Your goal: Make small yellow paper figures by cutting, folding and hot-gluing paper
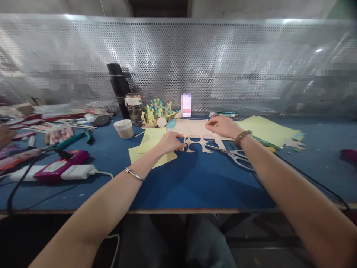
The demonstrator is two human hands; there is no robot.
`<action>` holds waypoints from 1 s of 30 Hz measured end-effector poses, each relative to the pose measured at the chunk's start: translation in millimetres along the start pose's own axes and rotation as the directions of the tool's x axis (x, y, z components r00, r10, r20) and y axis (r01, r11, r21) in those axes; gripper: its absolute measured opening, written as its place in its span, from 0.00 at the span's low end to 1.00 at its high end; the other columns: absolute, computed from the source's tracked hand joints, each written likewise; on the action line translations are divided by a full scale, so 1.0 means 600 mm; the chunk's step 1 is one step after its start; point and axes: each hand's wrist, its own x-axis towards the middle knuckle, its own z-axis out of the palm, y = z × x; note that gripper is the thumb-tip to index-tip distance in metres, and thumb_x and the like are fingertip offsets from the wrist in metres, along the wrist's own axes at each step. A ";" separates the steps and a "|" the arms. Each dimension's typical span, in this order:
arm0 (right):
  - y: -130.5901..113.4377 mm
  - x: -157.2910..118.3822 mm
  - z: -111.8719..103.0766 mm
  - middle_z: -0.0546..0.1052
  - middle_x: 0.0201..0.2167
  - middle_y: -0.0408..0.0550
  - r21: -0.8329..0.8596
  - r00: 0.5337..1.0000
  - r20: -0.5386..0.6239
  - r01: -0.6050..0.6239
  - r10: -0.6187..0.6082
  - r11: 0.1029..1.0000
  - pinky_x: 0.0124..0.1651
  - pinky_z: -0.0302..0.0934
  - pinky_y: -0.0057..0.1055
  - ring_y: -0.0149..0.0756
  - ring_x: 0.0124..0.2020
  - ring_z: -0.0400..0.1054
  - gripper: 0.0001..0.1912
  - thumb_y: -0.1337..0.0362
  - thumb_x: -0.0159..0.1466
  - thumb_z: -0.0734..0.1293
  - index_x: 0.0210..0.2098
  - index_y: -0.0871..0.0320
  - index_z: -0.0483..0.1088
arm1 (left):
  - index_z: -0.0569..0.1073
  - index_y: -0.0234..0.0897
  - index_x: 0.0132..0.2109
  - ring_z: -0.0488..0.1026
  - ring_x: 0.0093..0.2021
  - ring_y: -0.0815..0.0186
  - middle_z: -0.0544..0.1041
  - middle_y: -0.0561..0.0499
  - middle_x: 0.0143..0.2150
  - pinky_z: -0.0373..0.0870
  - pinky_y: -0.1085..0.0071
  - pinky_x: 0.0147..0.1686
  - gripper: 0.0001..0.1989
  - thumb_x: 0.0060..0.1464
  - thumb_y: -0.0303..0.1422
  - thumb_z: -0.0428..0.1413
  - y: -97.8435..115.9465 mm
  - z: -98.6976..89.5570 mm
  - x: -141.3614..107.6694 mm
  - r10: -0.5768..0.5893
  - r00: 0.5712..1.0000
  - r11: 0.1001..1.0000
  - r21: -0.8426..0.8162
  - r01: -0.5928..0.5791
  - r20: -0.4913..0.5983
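My left hand (170, 143), a bracelet on its wrist, is closed in a pinch around a thin pale-yellow strip (184, 140) that stands nearly upright. Beneath that forearm lie yellow paper sheets (153, 141). Over a pale pink sheet (192, 126) is my right hand (224, 126), thumb and fingers pinched together; what they hold, if anything, is too small to make out. Pink paper scraps with round cut-outs (196, 140) lie between the hands. A pair of scissors (237, 156) rests below my right wrist, blades pointing left and partly over the scraps.
Left of centre stand a paper cup (123, 129), a lidded jar (135, 111), a black bottle (118, 89) and yellow-blue paper pieces (156, 113). A phone (186, 105) leans at the back. A purple power strip (63, 165), pliers (74, 139), and another person's hand (6, 136) are leftward.
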 end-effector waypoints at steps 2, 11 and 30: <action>0.032 -0.009 -0.021 0.78 0.33 0.50 0.129 0.973 -0.199 -0.091 0.115 0.987 0.39 0.66 0.35 0.37 0.31 0.72 0.12 0.57 0.59 0.63 0.35 0.56 0.75 | 0.71 0.28 0.52 0.76 0.29 0.59 0.78 0.45 0.25 0.70 0.65 0.31 0.31 0.39 0.37 0.61 -0.002 0.000 0.002 0.031 1.000 0.998 0.053 -0.031 0.000; 0.163 -0.047 -0.020 0.77 0.31 0.54 0.425 0.788 -0.293 -0.400 0.542 0.812 0.23 0.65 0.30 0.37 0.25 0.71 0.11 0.61 0.56 0.65 0.36 0.61 0.73 | 0.74 0.33 0.49 0.74 0.28 0.60 0.77 0.49 0.21 0.66 0.67 0.33 0.25 0.42 0.37 0.58 0.004 0.029 0.004 0.137 0.987 0.967 0.229 -0.116 -0.079; 0.081 -0.048 -0.024 0.78 0.33 0.51 0.269 0.914 -0.279 -0.221 0.296 0.937 0.27 0.65 0.29 0.33 0.23 0.71 0.13 0.61 0.56 0.64 0.38 0.60 0.74 | 0.72 0.32 0.46 0.68 0.50 0.39 0.72 0.31 0.51 0.67 0.53 0.42 0.36 0.36 0.56 0.57 -0.091 -0.152 0.022 -0.322 0.833 0.597 0.587 0.547 -0.449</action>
